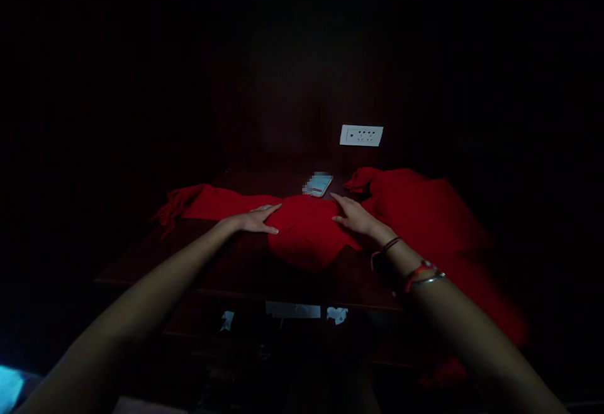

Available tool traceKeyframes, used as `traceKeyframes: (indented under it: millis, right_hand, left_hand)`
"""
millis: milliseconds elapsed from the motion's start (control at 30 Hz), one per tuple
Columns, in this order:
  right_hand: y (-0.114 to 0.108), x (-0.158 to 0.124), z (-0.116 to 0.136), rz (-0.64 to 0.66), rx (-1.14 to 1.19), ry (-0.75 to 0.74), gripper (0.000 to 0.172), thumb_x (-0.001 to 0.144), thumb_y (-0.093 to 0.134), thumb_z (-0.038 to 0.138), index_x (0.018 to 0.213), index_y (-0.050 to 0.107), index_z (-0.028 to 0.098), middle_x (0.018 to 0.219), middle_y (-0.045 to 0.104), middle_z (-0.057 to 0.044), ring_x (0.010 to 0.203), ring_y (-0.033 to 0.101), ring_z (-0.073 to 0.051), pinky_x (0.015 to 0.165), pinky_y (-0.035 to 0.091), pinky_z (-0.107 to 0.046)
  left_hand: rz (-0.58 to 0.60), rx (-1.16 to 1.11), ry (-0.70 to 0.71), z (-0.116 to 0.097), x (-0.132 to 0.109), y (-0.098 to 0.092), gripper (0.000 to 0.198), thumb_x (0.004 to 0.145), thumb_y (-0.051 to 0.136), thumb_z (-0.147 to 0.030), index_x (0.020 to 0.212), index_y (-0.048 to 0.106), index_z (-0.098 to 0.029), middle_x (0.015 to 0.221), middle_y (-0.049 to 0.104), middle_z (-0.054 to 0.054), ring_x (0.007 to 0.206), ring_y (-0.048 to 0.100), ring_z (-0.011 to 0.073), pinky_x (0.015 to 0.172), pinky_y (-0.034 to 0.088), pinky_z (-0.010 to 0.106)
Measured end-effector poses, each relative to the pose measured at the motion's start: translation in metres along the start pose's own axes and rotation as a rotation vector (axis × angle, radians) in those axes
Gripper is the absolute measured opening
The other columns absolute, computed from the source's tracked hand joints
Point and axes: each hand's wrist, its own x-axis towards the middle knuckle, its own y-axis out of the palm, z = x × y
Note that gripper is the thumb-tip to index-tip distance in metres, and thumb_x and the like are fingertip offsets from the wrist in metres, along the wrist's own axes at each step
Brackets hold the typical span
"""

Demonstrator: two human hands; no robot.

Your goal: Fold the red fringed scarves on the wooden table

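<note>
A red cloth (pixel 309 234) with fringe-like strands at its left end lies spread over a dark wooden table (pixel 221 263). On its left part rests my left hand (pixel 258 219), flat with thumb and fingers apart. My right hand (pixel 353 214) lies on the cloth to the right of the middle, fingers stretched out and thumb spread. Between the hands the cloth bulges toward me in a rounded fold. More red fabric (pixel 419 209) spreads on the right and hangs over the table's edge; whether it is the same piece I cannot tell.
A phone (pixel 319 184) with a lit screen lies just beyond the cloth. Behind it a white socket plate (pixel 361 135) is on the dark wall. Pale torn scraps (pixel 292 309) show below the table's front edge. The surroundings are very dark.
</note>
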Motion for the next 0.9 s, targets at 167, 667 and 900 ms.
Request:
traceKeyframes:
  millis: [167, 667, 900]
  right_hand:
    - [-0.012, 0.004, -0.019, -0.113, -0.121, 0.134, 0.026, 0.075, 0.038, 0.011, 0.090, 0.059, 0.011, 0.091, 0.061, -0.011, 0.085, 0.054, -0.017, 0.077, 0.038, -0.026]
    - [-0.019, -0.044, -0.015, -0.118, 0.133, 0.021, 0.041, 0.082, 0.034, 0.037, 0.113, 0.047, 0.013, 0.113, 0.050, -0.010, 0.104, 0.045, -0.017, 0.091, 0.033, -0.033]
    - [-0.001, -0.083, -0.039, -0.076, -0.126, 0.082, 0.047, 0.083, 0.030, 0.038, 0.122, 0.037, 0.011, 0.117, 0.045, -0.014, 0.108, 0.042, -0.019, 0.091, 0.033, -0.033]
  left_hand:
    - [-0.131, 0.075, -0.037, 0.045, -0.026, -0.013, 0.060, 0.075, 0.045, -0.036, 0.127, 0.025, -0.016, 0.125, 0.038, 0.010, 0.114, 0.035, 0.0171, 0.093, 0.027, 0.027]
    - [-0.161, 0.217, -0.055, -0.040, 0.013, 0.007, 0.063, 0.074, 0.037, -0.052, 0.129, 0.022, -0.024, 0.136, 0.017, 0.009, 0.122, 0.014, 0.0294, 0.093, 0.022, 0.046]
    - [-0.148, 0.444, -0.326, 0.057, -0.041, -0.023, 0.042, 0.071, 0.045, -0.021, 0.113, 0.049, -0.021, 0.117, 0.047, 0.012, 0.099, 0.050, 0.0247, 0.082, 0.039, 0.033]
